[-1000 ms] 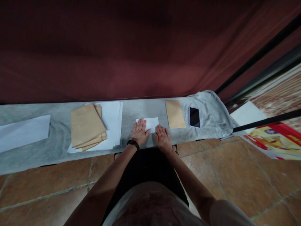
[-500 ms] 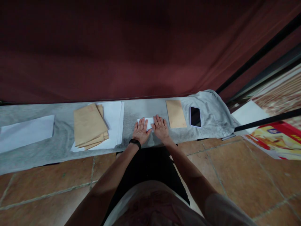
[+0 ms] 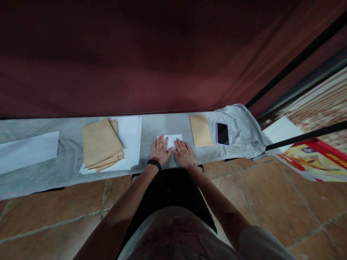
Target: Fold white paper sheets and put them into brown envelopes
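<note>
A small folded white sheet of paper (image 3: 171,139) lies on the grey cloth in front of me. My left hand (image 3: 161,151), with a black band on its wrist, rests flat on the paper's left part, fingers outstretched. On the right part my right hand (image 3: 183,153) lies flat too, fingers extended and thumb toward the left one. The two palms hide the near edge of the paper. Just right of my hands is a single brown envelope (image 3: 201,130). To the left, several brown envelopes (image 3: 101,142) sit fanned on a stack of white sheets (image 3: 131,141).
A phone (image 3: 222,134) lies face up right of the lone envelope. The narrow cloth-covered bench (image 3: 151,124) runs against a dark red curtain (image 3: 151,72). Another white sheet (image 3: 29,150) is at far left. Black bars and a colourful box (image 3: 320,159) stand at right.
Both hands have slid slightly nearer to me over the paper, showing more of its far edge. The whole view has shifted a little; the other items stay in place.
</note>
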Demonstrator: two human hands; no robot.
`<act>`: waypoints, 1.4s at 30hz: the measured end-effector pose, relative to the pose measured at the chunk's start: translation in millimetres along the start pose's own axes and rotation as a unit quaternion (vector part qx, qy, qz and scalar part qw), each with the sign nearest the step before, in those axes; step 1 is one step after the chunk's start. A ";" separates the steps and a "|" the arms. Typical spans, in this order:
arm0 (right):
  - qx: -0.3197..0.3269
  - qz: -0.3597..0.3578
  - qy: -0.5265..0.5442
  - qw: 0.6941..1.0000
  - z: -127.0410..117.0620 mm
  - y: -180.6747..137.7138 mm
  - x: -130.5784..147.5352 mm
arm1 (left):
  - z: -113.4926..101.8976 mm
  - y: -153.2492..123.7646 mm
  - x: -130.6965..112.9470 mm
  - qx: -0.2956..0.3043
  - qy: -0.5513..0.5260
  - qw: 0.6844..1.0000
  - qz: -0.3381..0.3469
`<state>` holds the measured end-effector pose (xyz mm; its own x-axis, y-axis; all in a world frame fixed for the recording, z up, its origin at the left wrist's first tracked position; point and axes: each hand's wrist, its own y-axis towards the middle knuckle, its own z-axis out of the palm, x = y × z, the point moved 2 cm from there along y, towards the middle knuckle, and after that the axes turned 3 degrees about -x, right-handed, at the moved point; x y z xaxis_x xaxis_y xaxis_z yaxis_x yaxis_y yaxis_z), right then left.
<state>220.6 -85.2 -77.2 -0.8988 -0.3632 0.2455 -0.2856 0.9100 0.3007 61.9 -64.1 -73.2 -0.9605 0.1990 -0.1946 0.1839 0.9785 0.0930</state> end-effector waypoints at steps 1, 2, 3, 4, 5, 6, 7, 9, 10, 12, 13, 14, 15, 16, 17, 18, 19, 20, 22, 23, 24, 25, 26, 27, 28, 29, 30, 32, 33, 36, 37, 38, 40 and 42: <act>-0.002 0.005 -0.002 1.000 -0.4 -2.2 0.4 | 0.0 -0.3 0.1 -0.002 -0.001 1.000 -0.001; -0.006 0.013 -0.005 1.000 -0.7 -3.8 0.7 | 0.0 -1.0 0.5 -0.006 -0.003 1.000 -0.003; -0.009 0.019 -0.007 1.000 -0.8 -5.0 0.8 | -0.1 -2.2 1.4 -0.010 -0.004 1.000 -0.008; -0.012 0.023 -0.008 1.000 -0.8 -5.9 0.9 | -0.1 -3.8 2.7 -0.014 -0.007 1.000 -0.013; -0.015 0.028 -0.008 0.999 -0.7 -6.9 0.7 | -0.3 -5.8 4.4 -0.019 -0.009 1.000 -0.018; -0.018 0.033 -0.009 0.999 -0.5 -7.9 0.5 | -0.5 -8.1 6.4 -0.023 -0.013 0.999 -0.021; -0.022 0.036 -0.009 0.999 -0.4 -9.3 0.1 | -0.9 -10.6 8.7 -0.026 -0.015 0.999 -0.024; -0.029 0.040 -0.009 0.999 -0.1 -12.8 -1.0 | -2.1 -15.7 13.8 -0.030 -0.020 0.999 -0.029; -0.033 0.042 -0.010 0.999 -0.1 -14.9 -1.7 | -2.9 -17.9 16.3 -0.030 -0.020 0.999 -0.033; -0.038 0.046 -0.013 0.998 -0.5 -19.0 -2.9 | -4.3 -21.6 20.2 -0.030 -0.018 0.999 -0.041; -0.040 0.048 -0.015 0.998 -0.8 -20.7 -3.3 | -5.0 -23.0 21.2 -0.030 -0.017 0.998 -0.047; -0.041 0.050 -0.017 0.998 -1.3 -22.1 -3.5 | -5.7 -24.4 21.3 -0.031 -0.016 0.998 -0.055; -0.041 0.051 -0.018 0.998 -1.8 -23.2 -3.6 | -6.3 -25.8 20.1 -0.035 -0.016 0.997 -0.062; -0.040 0.052 -0.020 0.998 -2.4 -23.9 -3.5 | -7.0 -27.5 17.5 -0.040 -0.018 0.997 -0.065; -0.041 0.051 -0.021 0.998 -3.0 -24.3 -3.3 | -7.7 -29.6 13.3 -0.045 -0.020 0.997 -0.060; -0.041 0.051 -0.021 0.998 -3.6 -24.4 -3.1 | -8.3 -32.2 7.5 -0.048 -0.024 0.998 -0.044; -0.043 0.049 -0.021 0.998 -4.1 -24.3 -2.9 | -8.7 -35.2 0.4 -0.046 -0.027 0.998 -0.017; -0.046 0.047 -0.020 0.998 -4.5 -24.2 -2.7 | -9.0 -38.7 -7.2 -0.039 -0.029 0.999 0.016; -0.051 0.041 -0.017 0.998 -4.9 -24.0 -2.7 | -8.9 -45.9 -20.7 -0.015 -0.028 0.997 0.067; -0.054 0.040 -0.016 0.998 -4.8 -24.1 -2.8 | -8.8 -49.2 -25.2 -0.004 -0.025 0.997 0.079; -0.057 0.039 -0.015 0.997 -4.6 -24.4 -3.0 | -8.8 -52.1 -27.5 0.003 -0.021 0.996 0.081; -0.060 0.039 -0.016 0.997 -4.3 -24.9 -3.3 | -8.8 -54.6 -27.8 0.005 -0.017 0.997 0.078; -0.063 0.039 -0.017 0.997 -4.1 -25.7 -3.5 | -8.9 -56.7 -26.3 0.006 -0.014 0.997 0.074; -0.068 0.040 -0.019 0.997 -4.0 -26.8 -3.7 | -9.0 -58.5 -23.4 0.005 -0.012 0.997 0.071; -0.073 0.042 -0.021 0.996 -4.0 -28.1 -3.9 | -9.1 -60.2 -19.6 0.004 -0.011 0.998 0.070; -0.078 0.044 -0.022 0.996 -4.3 -29.5 -4.2 | -9.4 -61.9 -15.3 0.002 -0.010 0.998 0.068; -0.082 0.046 -0.023 0.995 -4.7 -31.0 -4.4 | -9.8 -63.4 -11.0 -0.001 -0.008 0.998 0.064; -0.085 0.050 -0.023 0.995 -6.4 -34.1 -5.0 | -11.0 -65.8 -4.6 -0.007 -0.004 0.998 0.055; -0.084 0.052 -0.022 0.995 -7.6 -35.6 -5.2 | -11.9 -66.3 -3.2 -0.011 -0.002 0.999 0.049; -0.074 0.040 -0.016 0.996 -12.0 -40.9 -5.2 | -13.9 -63.5 -7.9 -0.021 -0.003 0.999 0.040; -0.068 0.029 -0.012 0.997 -13.4 -42.8 -4.9 | -14.0 -60.9 -12.6 -0.018 -0.008 0.999 0.048; -0.061 0.017 -0.008 0.998 -14.6 -44.8 -4.7 | -13.5 -57.6 -18.6 -0.010 -0.016 0.998 0.063; -0.048 -0.001 -0.002 0.999 -16.6 -48.8 -4.6 | -11.2 -49.8 -32.7 0.011 -0.032 0.995 0.099; -0.038 -0.004 0.001 0.999 -17.7 -51.9 -5.3 | -7.9 -42.0 -46.3 0.027 -0.042 0.991 0.121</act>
<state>246.1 -134.0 -77.8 -0.8960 -0.3711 0.2437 -0.2670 0.8890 0.3721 97.0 -114.8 -60.5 -0.8668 0.4291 -0.2540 0.4191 0.9029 0.0952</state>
